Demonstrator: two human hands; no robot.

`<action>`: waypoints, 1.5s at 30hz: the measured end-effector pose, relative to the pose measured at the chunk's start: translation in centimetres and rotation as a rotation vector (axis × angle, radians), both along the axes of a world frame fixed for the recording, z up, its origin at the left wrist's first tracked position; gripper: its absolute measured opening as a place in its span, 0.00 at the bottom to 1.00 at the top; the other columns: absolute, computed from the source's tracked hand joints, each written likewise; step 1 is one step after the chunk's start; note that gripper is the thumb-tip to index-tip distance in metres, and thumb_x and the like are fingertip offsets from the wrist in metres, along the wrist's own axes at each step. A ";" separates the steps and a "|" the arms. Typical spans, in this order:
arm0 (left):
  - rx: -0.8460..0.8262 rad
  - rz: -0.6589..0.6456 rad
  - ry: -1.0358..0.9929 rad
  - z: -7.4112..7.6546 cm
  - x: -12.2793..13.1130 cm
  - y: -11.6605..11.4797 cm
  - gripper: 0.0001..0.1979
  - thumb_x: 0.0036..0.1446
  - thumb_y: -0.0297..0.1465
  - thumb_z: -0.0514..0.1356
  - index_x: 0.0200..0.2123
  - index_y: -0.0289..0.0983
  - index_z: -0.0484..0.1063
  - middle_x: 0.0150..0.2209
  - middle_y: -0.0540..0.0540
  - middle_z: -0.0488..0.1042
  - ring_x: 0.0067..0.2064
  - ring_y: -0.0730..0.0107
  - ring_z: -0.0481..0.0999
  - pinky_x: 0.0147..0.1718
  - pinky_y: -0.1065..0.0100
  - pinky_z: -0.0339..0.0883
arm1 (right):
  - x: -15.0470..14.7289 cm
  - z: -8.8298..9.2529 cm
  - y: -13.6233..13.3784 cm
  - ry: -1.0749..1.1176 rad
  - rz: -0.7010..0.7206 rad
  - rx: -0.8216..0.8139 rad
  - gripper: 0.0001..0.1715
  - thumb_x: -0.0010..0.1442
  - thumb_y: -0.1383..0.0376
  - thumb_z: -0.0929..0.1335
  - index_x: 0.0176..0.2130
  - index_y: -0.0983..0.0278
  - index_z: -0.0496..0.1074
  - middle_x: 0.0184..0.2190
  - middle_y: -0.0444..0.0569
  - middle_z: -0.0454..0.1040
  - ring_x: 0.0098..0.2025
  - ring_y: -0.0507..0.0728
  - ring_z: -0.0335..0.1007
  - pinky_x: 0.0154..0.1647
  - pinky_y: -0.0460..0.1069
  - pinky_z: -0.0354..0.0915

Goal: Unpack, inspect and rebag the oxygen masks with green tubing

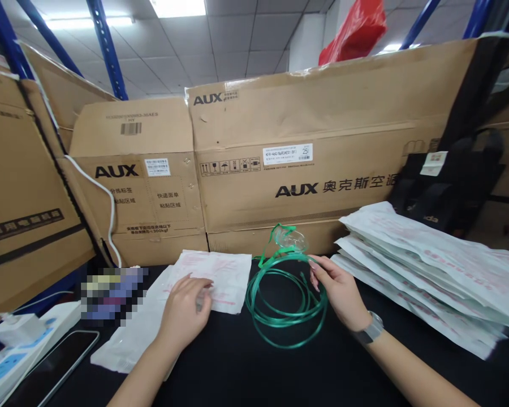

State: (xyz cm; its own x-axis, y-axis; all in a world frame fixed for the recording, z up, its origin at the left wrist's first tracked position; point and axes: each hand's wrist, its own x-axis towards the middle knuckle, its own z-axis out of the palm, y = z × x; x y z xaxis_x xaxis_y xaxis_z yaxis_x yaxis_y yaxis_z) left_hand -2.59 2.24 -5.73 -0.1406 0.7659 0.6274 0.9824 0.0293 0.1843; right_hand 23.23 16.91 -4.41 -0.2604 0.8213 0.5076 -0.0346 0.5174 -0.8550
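Note:
A coil of green tubing [280,316] lies on the black table [254,373], joined to a clear face mask [289,239] at its far side. My right hand [338,291] grips the coil at its right edge, fingers curled round the loops. My left hand [185,310] rests on a flat white paper-and-plastic pouch [220,274], fingers bent and pressing it down. A second pouch [127,339] lies under my left wrist.
A stack of several white pouches [428,271] fills the right side. Large AUX cardboard boxes [314,169] wall off the back and left. A phone [55,367], a power strip [8,362] and a white cable [106,198] sit at the left front.

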 end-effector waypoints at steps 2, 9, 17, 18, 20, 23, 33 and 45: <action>-0.094 -0.026 -0.034 -1.0 1.3 0.3 0.18 0.54 0.36 0.51 0.46 0.36 0.67 0.47 0.42 0.71 0.50 0.60 0.68 0.54 0.56 0.54 | -0.2 -0.2 -0.4 -0.030 -0.050 0.052 0.19 0.54 0.55 0.64 0.41 0.65 0.70 0.20 0.41 0.58 0.20 0.49 0.55 0.22 0.47 0.56; -0.292 -0.155 0.023 -4.5 1.8 1.5 0.27 0.56 0.27 0.45 0.60 0.40 0.45 0.60 0.45 0.54 0.60 0.63 0.52 0.55 0.52 0.51 | -0.5 -0.6 -1.2 -0.090 -0.091 0.138 0.16 0.57 0.57 0.62 0.41 0.65 0.69 0.23 0.42 0.59 0.22 0.50 0.57 0.23 0.47 0.57; -0.126 -0.181 0.002 -1.3 1.1 0.5 0.15 0.49 0.23 0.48 0.37 0.38 0.70 0.40 0.46 0.75 0.47 0.64 0.70 0.52 0.54 0.57 | -0.4 -1.1 -0.5 -0.055 -0.093 0.059 0.17 0.56 0.57 0.62 0.40 0.65 0.69 0.21 0.41 0.58 0.20 0.49 0.56 0.21 0.46 0.55; -0.110 -0.141 -0.011 -0.9 1.5 0.3 0.11 0.49 0.25 0.50 0.33 0.38 0.70 0.37 0.45 0.75 0.44 0.62 0.72 0.50 0.54 0.59 | -0.4 -1.2 -0.3 -0.051 -0.092 0.051 0.18 0.56 0.56 0.63 0.41 0.65 0.69 0.21 0.41 0.58 0.20 0.49 0.56 0.21 0.46 0.55; -0.116 -0.054 -0.042 -0.4 2.2 0.1 0.08 0.52 0.32 0.51 0.26 0.37 0.68 0.31 0.44 0.73 0.38 0.61 0.72 0.43 0.56 0.63 | -0.4 -1.3 -0.2 -0.054 -0.087 0.038 0.18 0.56 0.56 0.63 0.41 0.65 0.69 0.20 0.40 0.57 0.20 0.49 0.56 0.20 0.46 0.55; -0.183 0.037 -0.052 -1.1 2.9 0.2 0.16 0.50 0.44 0.52 0.23 0.37 0.64 0.30 0.43 0.70 0.36 0.58 0.71 0.36 0.58 0.65 | -0.5 -1.3 -0.2 -0.065 -0.082 0.027 0.19 0.55 0.55 0.63 0.41 0.66 0.69 0.20 0.40 0.57 0.20 0.49 0.55 0.20 0.46 0.55; -0.402 0.047 -0.229 -3.4 2.4 0.8 0.28 0.52 0.35 0.50 0.56 0.32 0.49 0.54 0.34 0.62 0.55 0.55 0.61 0.50 0.58 0.55 | -0.7 -1.2 -0.8 -0.077 -0.061 0.027 0.17 0.56 0.57 0.63 0.40 0.65 0.69 0.21 0.40 0.57 0.19 0.48 0.55 0.21 0.46 0.55; -0.568 0.024 -0.133 -1.8 1.9 0.5 0.07 0.55 0.25 0.48 0.35 0.35 0.64 0.33 0.41 0.75 0.37 0.63 0.75 0.33 0.69 0.62 | -0.8 -0.9 -0.9 -0.066 -0.081 -0.018 0.21 0.53 0.53 0.64 0.39 0.66 0.71 0.18 0.40 0.58 0.18 0.49 0.55 0.20 0.46 0.56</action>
